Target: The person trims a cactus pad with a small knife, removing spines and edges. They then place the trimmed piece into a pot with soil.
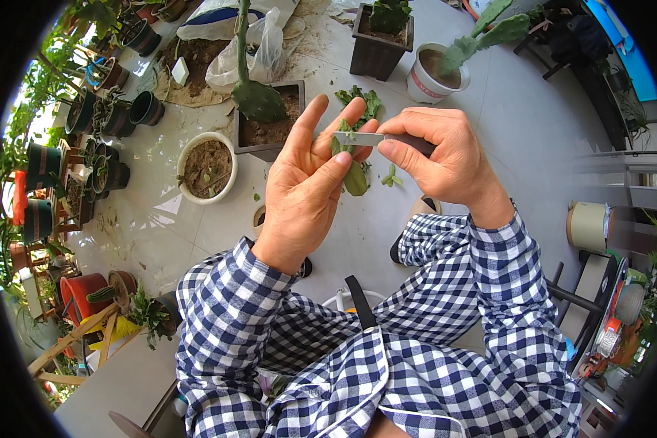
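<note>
My left hand (309, 180) pinches a small green plant cutting (356, 178) between thumb and fingers, its palm turned up. In my right hand (443, 156) is a small knife, gripped by its dark handle; the flat metal blade (358, 138) lies across the top of the cutting, over the left fingertips. Below on the floor are a heap of green leaves (371, 104), partly hidden by my fingers, and a small leafy sprig (391, 176). A square pot (304, 98) with soil and a tall cactus stands just beyond my left hand.
A round white pot of soil (234, 164) stands at the left. Farther off are a dark square pot (380, 57), a white cactus pot (427, 90) and a plastic bag (265, 60) beside spilled soil. Potted plants crowd the left edge. A spool (588, 225) lies at the right.
</note>
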The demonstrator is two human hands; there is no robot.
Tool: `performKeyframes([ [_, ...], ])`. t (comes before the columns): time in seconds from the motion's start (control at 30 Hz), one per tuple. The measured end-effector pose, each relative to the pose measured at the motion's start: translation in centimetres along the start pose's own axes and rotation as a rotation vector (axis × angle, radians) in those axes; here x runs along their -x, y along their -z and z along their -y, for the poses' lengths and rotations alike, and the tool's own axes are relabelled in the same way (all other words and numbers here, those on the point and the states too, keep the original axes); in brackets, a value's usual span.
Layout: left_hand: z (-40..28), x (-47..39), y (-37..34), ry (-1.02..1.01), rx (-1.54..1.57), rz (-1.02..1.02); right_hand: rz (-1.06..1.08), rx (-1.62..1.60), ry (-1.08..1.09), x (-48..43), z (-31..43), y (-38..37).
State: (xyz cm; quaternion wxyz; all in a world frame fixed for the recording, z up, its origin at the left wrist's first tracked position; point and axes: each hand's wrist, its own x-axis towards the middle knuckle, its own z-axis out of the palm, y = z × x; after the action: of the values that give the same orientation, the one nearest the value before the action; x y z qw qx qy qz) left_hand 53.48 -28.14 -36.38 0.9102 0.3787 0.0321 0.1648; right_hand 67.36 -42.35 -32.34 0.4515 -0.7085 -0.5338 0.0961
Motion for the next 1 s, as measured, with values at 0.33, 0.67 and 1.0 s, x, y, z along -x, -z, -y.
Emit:
performKeyframes([
  [0.33, 0.0, 0.0, 0.0, 0.029, -0.036, 0.042, -0.03, 0.02, 0.017, -0.1, -0.4, 0.1],
  [0.67, -0.1, 0.1, 0.0, 0.076, -0.029, 0.073, -0.057, 0.092, 0.057, 0.0, -1.0, 0.2],
  [1.0, -0.2, 0.1, 0.1, 0.101, -0.018, 0.1, -0.052, 0.087, 0.048, 0.0, -1.0, 0.2],
])
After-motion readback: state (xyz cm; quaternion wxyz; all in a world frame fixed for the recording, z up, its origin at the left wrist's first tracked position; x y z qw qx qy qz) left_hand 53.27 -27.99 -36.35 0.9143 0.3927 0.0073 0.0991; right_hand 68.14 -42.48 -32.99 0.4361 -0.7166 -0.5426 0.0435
